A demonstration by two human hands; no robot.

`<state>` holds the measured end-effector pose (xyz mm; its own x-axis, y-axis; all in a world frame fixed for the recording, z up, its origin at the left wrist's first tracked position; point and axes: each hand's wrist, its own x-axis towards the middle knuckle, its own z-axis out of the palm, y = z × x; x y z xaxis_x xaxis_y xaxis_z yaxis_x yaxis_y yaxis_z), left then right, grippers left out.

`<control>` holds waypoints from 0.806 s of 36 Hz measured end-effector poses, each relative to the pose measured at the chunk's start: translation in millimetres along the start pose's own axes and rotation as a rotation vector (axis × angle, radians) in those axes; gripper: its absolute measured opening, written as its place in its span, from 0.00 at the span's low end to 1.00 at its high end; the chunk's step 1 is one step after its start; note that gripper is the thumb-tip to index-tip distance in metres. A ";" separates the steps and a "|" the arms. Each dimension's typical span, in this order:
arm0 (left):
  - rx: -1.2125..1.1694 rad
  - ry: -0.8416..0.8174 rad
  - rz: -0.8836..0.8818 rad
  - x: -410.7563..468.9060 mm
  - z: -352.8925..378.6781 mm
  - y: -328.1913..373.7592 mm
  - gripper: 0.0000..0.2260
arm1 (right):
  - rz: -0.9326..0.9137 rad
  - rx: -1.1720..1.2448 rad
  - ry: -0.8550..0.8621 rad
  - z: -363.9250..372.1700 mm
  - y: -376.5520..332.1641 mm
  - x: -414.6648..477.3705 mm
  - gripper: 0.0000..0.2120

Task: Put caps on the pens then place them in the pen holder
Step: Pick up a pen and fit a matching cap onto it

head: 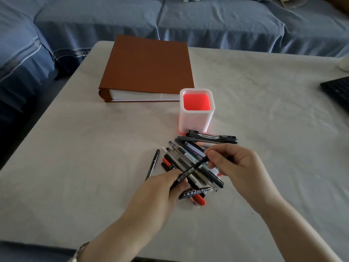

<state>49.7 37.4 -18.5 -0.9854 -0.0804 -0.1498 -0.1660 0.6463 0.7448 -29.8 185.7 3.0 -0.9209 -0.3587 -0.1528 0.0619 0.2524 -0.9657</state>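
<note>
A thin black pen (188,172) is held between both hands above a pile of pens (188,157) on the table. My left hand (162,193) grips its lower barrel. My right hand (232,163) pinches its upper end, where a black cap sits. The white pen holder (196,118) with a red inside stands upright just beyond the pile and holds nothing I can see. A black whiteboard marker (211,137) lies at its foot. One slim black pen (153,165) lies apart, left of the pile.
A brown binder (149,69) lies behind the holder to the left. A black keyboard (338,89) shows at the right edge. The table (85,148) has a pale cloth on it, and a blue sofa (188,21) runs along its far side.
</note>
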 end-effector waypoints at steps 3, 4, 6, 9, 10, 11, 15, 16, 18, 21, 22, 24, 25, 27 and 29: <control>0.011 0.023 0.042 0.7 0.3 0.2 0.05 | 0.017 0.001 -0.039 2.1 0.3 -1.2 0.09; 0.018 0.039 0.056 1.3 0.3 0.0 0.05 | 0.021 0.008 -0.040 2.2 0.4 -1.5 0.09; 0.031 0.055 0.075 2.1 0.0 -0.5 0.07 | 0.025 0.016 -0.044 2.1 -0.2 -1.7 0.09; 0.069 0.061 0.104 1.2 -0.4 -0.8 0.12 | 0.018 -0.013 -0.055 2.2 0.2 -1.9 0.10; 0.100 0.070 0.111 0.5 -0.5 -1.0 0.13 | 0.015 -0.028 -0.057 2.3 0.0 -2.1 0.09; 0.143 0.087 0.123 0.0 -0.3 -1.7 0.14 | 0.011 -0.042 -0.061 2.4 -0.5 -2.3 0.09; 0.254 0.157 0.208 -0.4 2.9 -4.1 0.19 | -0.017 -0.071 -0.077 2.2 -1.4 -3.5 0.08; 0.247 0.164 0.220 0.2 3.2 -4.4 0.21 | -0.027 -0.084 -0.082 2.4 -1.0 -3.6 0.08; 0.244 0.162 0.245 1.3 4.2 -5.6 0.23 | -0.050 -0.104 -0.088 2.8 1.4 -3.7 0.10; 0.238 0.163 0.226 2.6 4.0 -2.6 0.24 | -0.077 -0.124 -0.076 2.6 4.4 -2.3 0.11; 0.249 0.156 0.206 3.0 4.1 -2.8 0.24 | -0.077 -0.138 -0.080 3.1 3.6 -1.7 0.10; 0.283 0.125 0.146 6.6 4.1 -4.6 0.18 | -0.073 -0.175 -0.099 4.2 3.0 0.4 0.10; 0.265 0.103 0.116 8.9 4.0 -5.1 0.15 | -0.071 -0.192 -0.089 3.8 4.0 2.6 0.10; 0.108 0.056 0.034 13.5 2.1 -5.7 0.09 | -0.053 -0.190 0.000 0.0 6.2 8.0 0.10; -0.074 0.036 -0.050 18.8 -0.7 -7.7 0.08 | 0.052 -0.011 0.107 -11.3 8.7 14.8 0.14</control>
<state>32.5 30.3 -26.6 -0.9764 -0.1391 -0.1652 -0.2155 0.5832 0.7832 -47.1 192.7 -5.3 -0.9524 -0.2473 -0.1784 0.1065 0.2785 -0.9545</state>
